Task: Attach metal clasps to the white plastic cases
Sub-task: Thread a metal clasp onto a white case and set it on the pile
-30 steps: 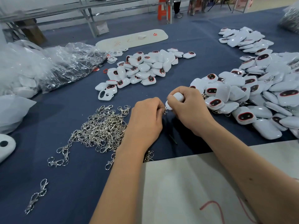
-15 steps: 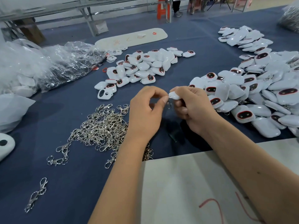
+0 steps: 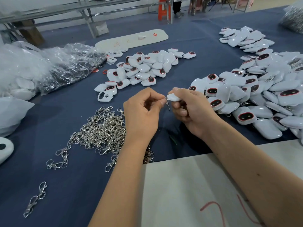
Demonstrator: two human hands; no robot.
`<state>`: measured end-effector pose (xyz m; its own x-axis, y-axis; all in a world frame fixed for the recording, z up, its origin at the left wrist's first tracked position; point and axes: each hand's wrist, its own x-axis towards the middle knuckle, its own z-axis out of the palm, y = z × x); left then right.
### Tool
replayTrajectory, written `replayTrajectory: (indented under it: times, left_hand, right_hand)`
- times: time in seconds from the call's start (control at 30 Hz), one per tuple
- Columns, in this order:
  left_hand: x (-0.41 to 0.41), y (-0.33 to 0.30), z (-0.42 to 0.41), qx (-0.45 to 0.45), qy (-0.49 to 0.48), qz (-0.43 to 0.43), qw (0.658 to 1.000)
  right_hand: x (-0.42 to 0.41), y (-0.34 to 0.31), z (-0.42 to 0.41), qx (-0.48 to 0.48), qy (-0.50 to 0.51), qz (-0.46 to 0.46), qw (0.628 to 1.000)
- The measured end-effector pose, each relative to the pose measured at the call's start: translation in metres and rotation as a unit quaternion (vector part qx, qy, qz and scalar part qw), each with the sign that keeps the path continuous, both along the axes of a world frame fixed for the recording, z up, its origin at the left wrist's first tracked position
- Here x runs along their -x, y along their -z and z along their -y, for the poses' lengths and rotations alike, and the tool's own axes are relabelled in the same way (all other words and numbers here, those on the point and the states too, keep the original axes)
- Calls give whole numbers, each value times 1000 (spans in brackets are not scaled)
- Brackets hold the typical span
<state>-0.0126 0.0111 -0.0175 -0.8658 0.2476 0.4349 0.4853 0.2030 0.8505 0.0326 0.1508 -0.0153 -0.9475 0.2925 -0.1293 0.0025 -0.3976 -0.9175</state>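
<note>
Working at a blue cloth in a workshop with metal racks behind, my right hand grips one glossy white case, long axis lying left-right, while my left hand pinches a silver clasp hanging lengthwise from its left end.
</note>
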Motion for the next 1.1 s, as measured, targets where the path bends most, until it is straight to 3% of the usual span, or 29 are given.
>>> replayTrajectory:
  times: [0.2,0.37,0.43,0.5,0.6,0.73,0.9,1.1]
  left_hand:
    - [4,1,4,92,-2,-52,994]
    - [6,-2,6,217,5,-108,970]
    - [3,-2,3,160,-12,-54,986]
    - [-2,-3,-3,37,-20,50,998]
    - [-8,-3,-13,-85,17,192,977]
    - [-10,-4,-13,-188,36,284,940]
    - [-7,-7,-9,-241,25,323,915]
    - [-2,-6,-3,-196,3,253,947]
  right_hand:
    - [0,4,5,-39,27,-12,999]
    - [0,6,15,-143,78,-10,987]
    - [0,6,16,-122,82,-19,989]
    - [0,4,12,-56,66,-38,995]
    - [0,2,6,1,35,-55,998]
    - [0,5,4,0,6,-64,998]
    - [1,6,2,24,-29,-79,996]
    - [2,9,2,64,-36,-90,993]
